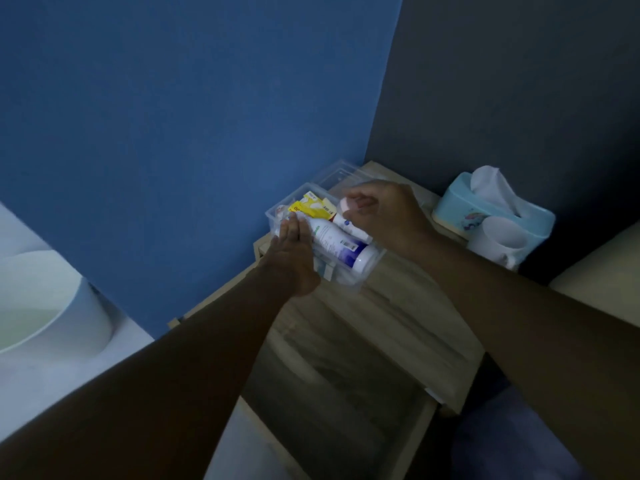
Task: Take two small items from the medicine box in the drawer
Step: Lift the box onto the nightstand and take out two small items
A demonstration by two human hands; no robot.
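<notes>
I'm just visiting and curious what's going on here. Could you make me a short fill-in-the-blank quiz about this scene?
1. The clear medicine box sits on a wooden ____.
2. The tissue holder to its right is light ____.
3. The right hand pinches a small item with a ____ cap.
4. The left hand rests on a big white ____.

Missing words: cabinet; blue; pink; bottle

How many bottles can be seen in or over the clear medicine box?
2: a large white bottle lying on its side in the medicine box, and a small white bottle under the right hand. Others may be hidden beneath the hands.
</notes>
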